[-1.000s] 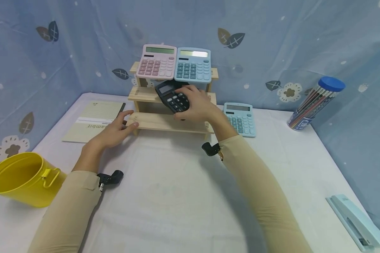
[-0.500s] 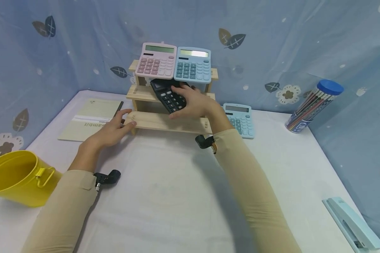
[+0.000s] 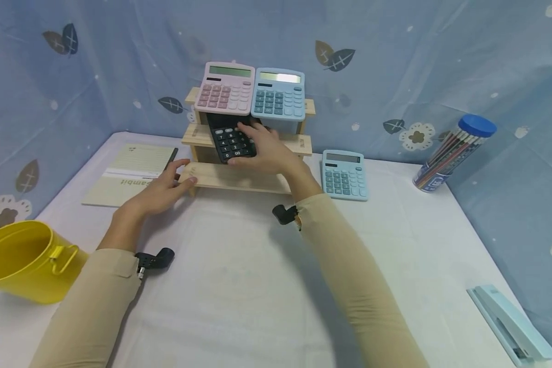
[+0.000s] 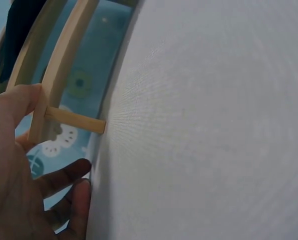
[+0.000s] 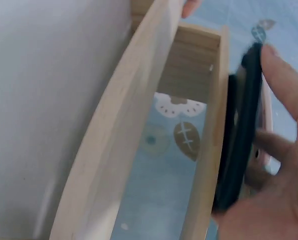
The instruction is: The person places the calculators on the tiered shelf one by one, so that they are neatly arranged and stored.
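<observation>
Arms in beige sleeves (image 3: 359, 276) reach forward from the near edge of the table (image 3: 234, 286), and we see both hands at the wooden rack (image 3: 234, 176). The right forearm runs diagonally up and to the left, its wrist above the right part of the lowest board. From there the right hand (image 3: 267, 151) extends palm down, with its thumb at the lower edge of the black calculator (image 3: 230, 142) and its fingers spread over the keys and the right side. We read this as a firm hold on that calculator.

We find the calculator at the middle tier, face up and tilted, its upper part hidden beneath the lower edge of the pink calculator (image 3: 225, 88). The right wrist view shows it edge-on, close beside a board; we cannot tell whether it rests on the wood.

The left forearm lies lower and angles inward, wrist nearly straight. We see the left hand (image 3: 158, 191) pinching the left end of the lowest board, thumb on the board and a finger partly hidden behind it, while the other fingers extend loosely past.

On the top tier, a blue calculator (image 3: 278, 93) stands beside the pink one. A notebook (image 3: 131, 174) lies behind the left hand; a yellow bucket (image 3: 43, 278) stands left of that forearm.
</observation>
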Tool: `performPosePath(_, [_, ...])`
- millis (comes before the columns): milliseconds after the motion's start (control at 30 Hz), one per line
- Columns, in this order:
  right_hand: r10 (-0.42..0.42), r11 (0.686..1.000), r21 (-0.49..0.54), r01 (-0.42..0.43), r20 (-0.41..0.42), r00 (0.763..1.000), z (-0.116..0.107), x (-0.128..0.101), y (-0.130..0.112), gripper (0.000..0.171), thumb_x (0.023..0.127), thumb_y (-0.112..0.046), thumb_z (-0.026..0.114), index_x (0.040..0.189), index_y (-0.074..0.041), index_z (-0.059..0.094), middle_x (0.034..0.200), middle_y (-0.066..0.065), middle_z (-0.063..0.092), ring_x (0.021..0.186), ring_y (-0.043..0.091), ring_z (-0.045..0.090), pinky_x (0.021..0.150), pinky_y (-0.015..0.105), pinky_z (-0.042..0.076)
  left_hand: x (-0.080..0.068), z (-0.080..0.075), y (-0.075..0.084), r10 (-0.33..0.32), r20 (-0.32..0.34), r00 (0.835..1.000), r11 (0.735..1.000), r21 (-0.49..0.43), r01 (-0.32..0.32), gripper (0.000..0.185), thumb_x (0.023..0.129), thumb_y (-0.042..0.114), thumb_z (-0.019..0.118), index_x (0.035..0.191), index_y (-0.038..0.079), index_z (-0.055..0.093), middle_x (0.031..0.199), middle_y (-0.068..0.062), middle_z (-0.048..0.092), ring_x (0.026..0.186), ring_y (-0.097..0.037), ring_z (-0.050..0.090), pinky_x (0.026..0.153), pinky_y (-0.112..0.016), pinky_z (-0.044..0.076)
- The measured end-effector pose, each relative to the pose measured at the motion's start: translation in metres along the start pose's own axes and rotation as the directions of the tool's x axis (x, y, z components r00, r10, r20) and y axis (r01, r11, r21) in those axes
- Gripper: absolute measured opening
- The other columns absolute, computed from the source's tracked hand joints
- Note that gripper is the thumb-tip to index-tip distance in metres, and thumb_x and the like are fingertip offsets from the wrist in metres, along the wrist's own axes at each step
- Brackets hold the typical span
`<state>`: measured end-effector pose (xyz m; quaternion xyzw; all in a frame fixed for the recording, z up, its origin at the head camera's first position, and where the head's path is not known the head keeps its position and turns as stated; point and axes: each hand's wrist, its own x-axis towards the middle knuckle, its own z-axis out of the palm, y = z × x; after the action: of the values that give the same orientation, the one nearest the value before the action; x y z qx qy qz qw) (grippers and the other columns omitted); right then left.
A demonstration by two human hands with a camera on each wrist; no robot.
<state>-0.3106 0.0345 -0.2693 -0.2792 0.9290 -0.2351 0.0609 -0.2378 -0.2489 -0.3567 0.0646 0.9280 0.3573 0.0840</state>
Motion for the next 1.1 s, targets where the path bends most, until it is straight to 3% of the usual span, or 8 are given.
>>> performPosePath(167, [-0.045,0.999,0.025,0.045,0.001,0.999,0.001,-0.001,0.005,0.086,0.092,-0.045,0.074,0.163,-0.024,0.030,0.173,0.010,0.007,0.155,0.042,0.012,0.123,0.054,0.022,0.003,0.000,0.002,0.000,-0.002,1.000,1.000,0.006,0.000,0.079,0.107,0.055,0.040,0.166,0.016,0.003,0.150,-0.036,0.040,0.135,-0.052,0.045,0.108,-0.067,0.034])
performPosePath(400, [0.027,1.000,-0.006,-0.028,-0.159,0.987,0.012,0.007,-0.003,0.088,0.084,-0.061,0.077,0.157,-0.029,0.042,0.169,0.003,0.022,0.139,0.031,0.030,0.117,0.046,0.030,0.005,0.000,0.006,0.000,0.000,1.000,1.000,0.004,0.000,0.079,0.107,0.056,0.039,0.166,0.019,0.003,0.149,-0.035,0.040,0.135,-0.051,0.046,0.109,-0.066,0.034])
performPosePath(767, [-0.001,1.000,0.015,0.003,-0.115,0.993,0.023,0.015,-0.011,0.081,0.096,-0.049,0.067,0.163,-0.020,0.031,0.173,0.006,0.010,0.150,0.035,0.019,0.122,0.046,0.026,0.002,0.000,0.002,-0.005,0.006,1.000,1.000,-0.005,0.005,0.080,0.107,0.056,0.039,0.166,0.018,0.002,0.149,-0.036,0.040,0.134,-0.052,0.046,0.108,-0.066,0.036])
performPosePath(1100, [0.018,1.000,0.021,-0.014,-0.230,0.973,0.035,0.023,-0.016,0.080,0.090,-0.058,0.073,0.156,-0.024,0.043,0.165,0.005,0.027,0.142,0.028,0.032,0.119,0.041,0.030,0.001,-0.001,-0.002,-0.016,0.018,1.000,1.000,0.002,0.016,0.080,0.107,0.058,0.037,0.166,0.019,0.000,0.151,-0.037,0.036,0.135,-0.054,0.044,0.108,-0.068,0.035])
